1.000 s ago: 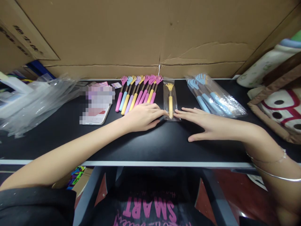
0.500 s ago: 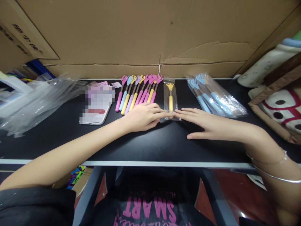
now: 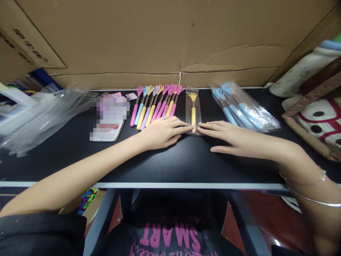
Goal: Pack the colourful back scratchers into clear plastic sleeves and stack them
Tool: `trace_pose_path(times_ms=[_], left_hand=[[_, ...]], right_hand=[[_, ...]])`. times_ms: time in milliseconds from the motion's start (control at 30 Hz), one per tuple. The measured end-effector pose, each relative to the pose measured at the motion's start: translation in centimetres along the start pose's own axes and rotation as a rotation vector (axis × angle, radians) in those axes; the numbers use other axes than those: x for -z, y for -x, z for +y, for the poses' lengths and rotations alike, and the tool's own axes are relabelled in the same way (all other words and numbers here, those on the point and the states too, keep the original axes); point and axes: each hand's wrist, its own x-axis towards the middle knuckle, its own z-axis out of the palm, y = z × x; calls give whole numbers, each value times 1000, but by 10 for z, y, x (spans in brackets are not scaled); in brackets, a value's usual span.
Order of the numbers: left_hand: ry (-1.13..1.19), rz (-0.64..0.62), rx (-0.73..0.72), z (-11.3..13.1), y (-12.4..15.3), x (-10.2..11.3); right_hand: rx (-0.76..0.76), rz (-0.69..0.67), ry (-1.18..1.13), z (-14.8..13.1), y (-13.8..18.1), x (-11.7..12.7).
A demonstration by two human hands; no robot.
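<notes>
A yellow back scratcher, hand-shaped at its far end, lies inside a clear plastic sleeve on the black desk. My left hand rests flat from the left, its index fingertip on the lower end of the sleeve. From the right, my right hand lies with fingers stretched out, their tips at the sleeve's lower right edge. Neither hand grips anything. Beyond my left hand is a row of several unwrapped back scratchers in pink, blue, yellow and purple. Several bagged blue back scratchers lie beyond my right hand.
A phone, partly blurred out, lies left of the row. Empty clear plastic sleeves are heaped at the far left. A cardboard wall closes the back. On the right are a white bottle and a bag with a cartoon face.
My left index fingertip has shifted slightly left, away from my right fingertips, so more of the yellow handle's lower end shows. My right thumb has risen slightly in the view.
</notes>
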Motion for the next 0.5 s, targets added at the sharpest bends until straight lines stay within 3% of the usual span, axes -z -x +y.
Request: trace_pose_path(times_ms=[400,500], left_hand=[[-14,50,-49,-1,0,-2],[22,1,-25,-1,1,-3]], right_hand=[[24,26,36,-1,-1,-5],[0,14,15,-2,-1,-4]])
